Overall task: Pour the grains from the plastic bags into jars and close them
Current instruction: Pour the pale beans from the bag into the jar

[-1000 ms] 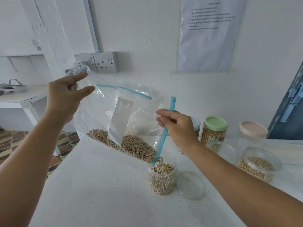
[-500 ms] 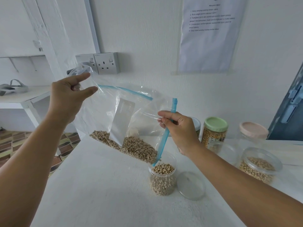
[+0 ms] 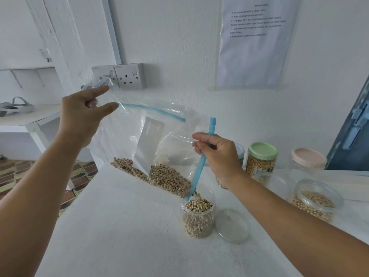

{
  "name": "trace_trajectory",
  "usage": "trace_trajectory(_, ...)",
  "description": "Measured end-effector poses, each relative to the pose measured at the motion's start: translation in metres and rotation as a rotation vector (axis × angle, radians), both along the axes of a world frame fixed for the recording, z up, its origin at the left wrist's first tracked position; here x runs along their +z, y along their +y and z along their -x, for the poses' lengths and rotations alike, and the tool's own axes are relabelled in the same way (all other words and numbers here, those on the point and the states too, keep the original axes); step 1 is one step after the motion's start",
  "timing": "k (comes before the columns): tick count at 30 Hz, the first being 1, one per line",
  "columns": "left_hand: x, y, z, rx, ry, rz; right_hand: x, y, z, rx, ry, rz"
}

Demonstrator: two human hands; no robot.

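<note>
Pinching a clear plastic bag (image 3: 127,140) at its upper corner, the left hand (image 3: 83,114) tilts it while the right hand (image 3: 217,154) grips its blue seal, black-eyed peas (image 3: 169,180) spilling toward five o'clock into the open jar (image 3: 198,216) on the tabletop (image 3: 119,236).

Over the last second the clear plastic zip bag with the blue seal strip (image 3: 143,136) has eased slightly lower at its pouring corner, so the blue strip's lower end now dips inside the rim of the small clear plastic jar (image 3: 198,214) near the middle of the white desk (image 3: 119,226), where before it hung just above it. A few pale speckled beans (image 3: 169,179) are now spilling off that corner into the jar, and the heap in the bag has slid closer to the opening. The right hand (image 3: 217,154) pinching the strip has dropped a little with it; the left hand (image 3: 83,114), pinching the raised corner, has barely shifted.
</note>
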State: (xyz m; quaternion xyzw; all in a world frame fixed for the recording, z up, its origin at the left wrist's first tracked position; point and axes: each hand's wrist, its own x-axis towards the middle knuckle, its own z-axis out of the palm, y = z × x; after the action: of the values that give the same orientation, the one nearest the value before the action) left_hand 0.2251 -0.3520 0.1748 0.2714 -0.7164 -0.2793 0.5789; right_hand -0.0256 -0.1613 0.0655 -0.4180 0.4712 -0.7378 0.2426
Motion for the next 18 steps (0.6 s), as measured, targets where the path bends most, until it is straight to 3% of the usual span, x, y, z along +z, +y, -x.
trace_trajectory(18, 0.0069, -0.0040, 0.0039, -0.015, -0.007, 0.005, 0.0021, -0.0006, 0.0009, -0.008, -0.001, 0.002)
